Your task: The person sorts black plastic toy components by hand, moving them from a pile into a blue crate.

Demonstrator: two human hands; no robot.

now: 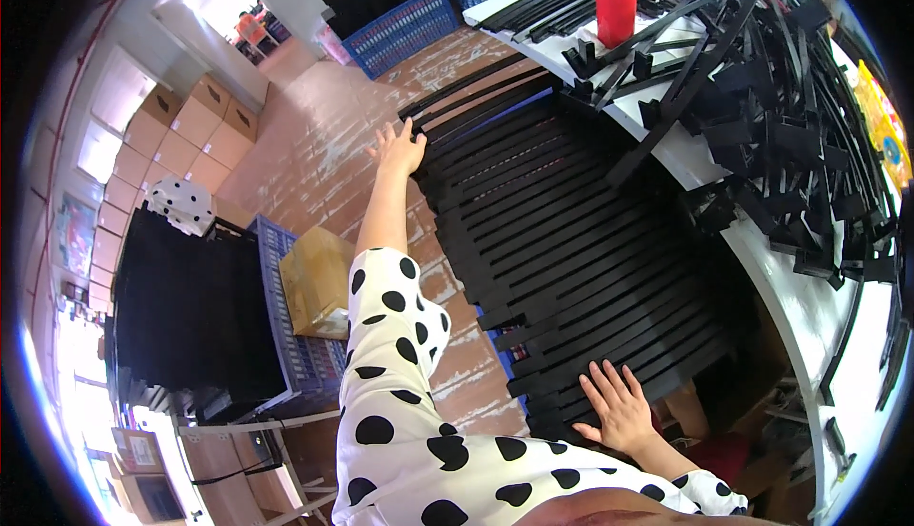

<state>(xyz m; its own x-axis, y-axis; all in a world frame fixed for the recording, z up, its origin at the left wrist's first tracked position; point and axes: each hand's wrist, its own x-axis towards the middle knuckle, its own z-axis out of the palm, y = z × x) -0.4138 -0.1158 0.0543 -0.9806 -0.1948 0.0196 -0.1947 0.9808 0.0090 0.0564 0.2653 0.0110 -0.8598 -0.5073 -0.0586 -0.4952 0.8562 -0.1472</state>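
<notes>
Long flat black strips [571, 240] lie side by side in a layer beside the table, their left ends uneven, with blue crate edges showing beneath. My left hand [398, 150] reaches out to the far left ends of the strips. Its fingers are apart, and the fingertips touch or hover close by a strip end; which, I cannot tell. Near me, my right hand [619, 409] lies flat on the nearest strips with its fingers spread. A few far strips [476, 88] sit apart from the rest, with gaps between them.
On the white table [800, 321] at the right is a tangled heap of black strips and brackets [771, 107], with a red bottle [616, 2] behind. At left stand a stack of black pieces [195, 307], a cardboard box [316, 281] and piled cartons. Blue crates [405, 36] stand farther back.
</notes>
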